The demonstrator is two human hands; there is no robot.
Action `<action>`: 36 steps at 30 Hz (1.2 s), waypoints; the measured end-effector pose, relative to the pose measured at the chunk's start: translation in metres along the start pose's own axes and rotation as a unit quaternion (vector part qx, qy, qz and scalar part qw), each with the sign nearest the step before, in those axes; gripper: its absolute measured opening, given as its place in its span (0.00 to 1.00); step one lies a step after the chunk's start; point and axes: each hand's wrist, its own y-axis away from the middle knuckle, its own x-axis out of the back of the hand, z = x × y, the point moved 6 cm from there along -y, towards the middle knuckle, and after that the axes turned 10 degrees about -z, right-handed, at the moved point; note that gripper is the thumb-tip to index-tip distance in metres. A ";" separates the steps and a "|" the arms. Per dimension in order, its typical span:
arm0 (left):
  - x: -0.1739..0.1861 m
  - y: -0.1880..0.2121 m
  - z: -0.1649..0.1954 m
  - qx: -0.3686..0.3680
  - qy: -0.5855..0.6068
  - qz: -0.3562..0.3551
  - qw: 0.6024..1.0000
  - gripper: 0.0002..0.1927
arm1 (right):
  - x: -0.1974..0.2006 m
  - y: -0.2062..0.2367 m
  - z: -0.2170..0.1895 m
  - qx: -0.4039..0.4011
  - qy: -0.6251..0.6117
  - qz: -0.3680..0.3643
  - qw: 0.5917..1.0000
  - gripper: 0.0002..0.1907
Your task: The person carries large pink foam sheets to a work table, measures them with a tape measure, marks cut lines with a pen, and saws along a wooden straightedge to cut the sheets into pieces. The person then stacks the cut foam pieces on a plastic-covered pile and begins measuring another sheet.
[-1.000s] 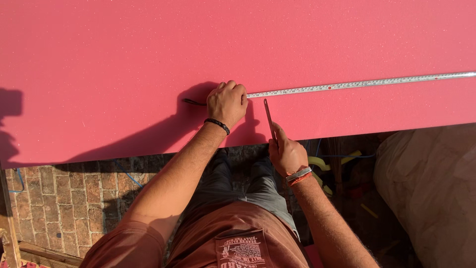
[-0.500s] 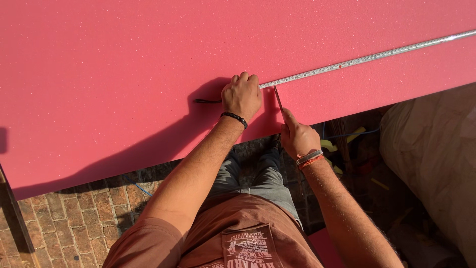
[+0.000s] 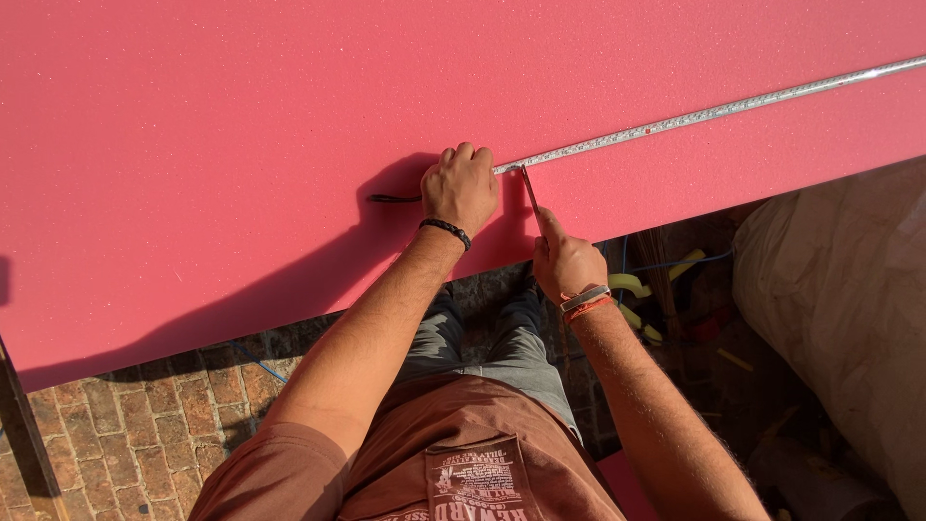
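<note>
A large pink foam board (image 3: 241, 145) fills the upper part of the head view. Across it, rising to the right, lies a long metal ruler (image 3: 714, 111). My left hand (image 3: 461, 188) presses fist-like on the ruler's near end, a dark band on the wrist. Just to its right, my right hand (image 3: 564, 260) grips a thin blade tool (image 3: 531, 191) whose tip meets the board at the ruler's edge. A dark short line (image 3: 391, 199) shows on the board left of my left hand.
Brick paving (image 3: 125, 425) lies below the board's near edge at the left. A big pale wrapped bundle (image 3: 839, 318) stands at the right. Yellow pieces (image 3: 637, 289) and other clutter lie in the shadow under the board.
The view has tilted, so the ruler now slopes up to the right. Both hands stay at the ruler's near end, the tool still against the board.
</note>
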 end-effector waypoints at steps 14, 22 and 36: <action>0.004 0.000 -0.001 0.006 -0.007 -0.006 1.000 0.08 | -0.007 -0.005 0.001 -0.017 0.004 -0.030 0.999 0.27; 0.007 -0.001 0.000 0.009 -0.001 -0.017 1.000 0.08 | 0.000 -0.007 -0.002 -0.027 0.006 -0.038 0.999 0.26; 0.027 -0.001 0.006 0.022 0.029 -0.061 0.997 0.09 | 0.035 0.026 -0.006 0.005 -0.016 -0.063 0.998 0.27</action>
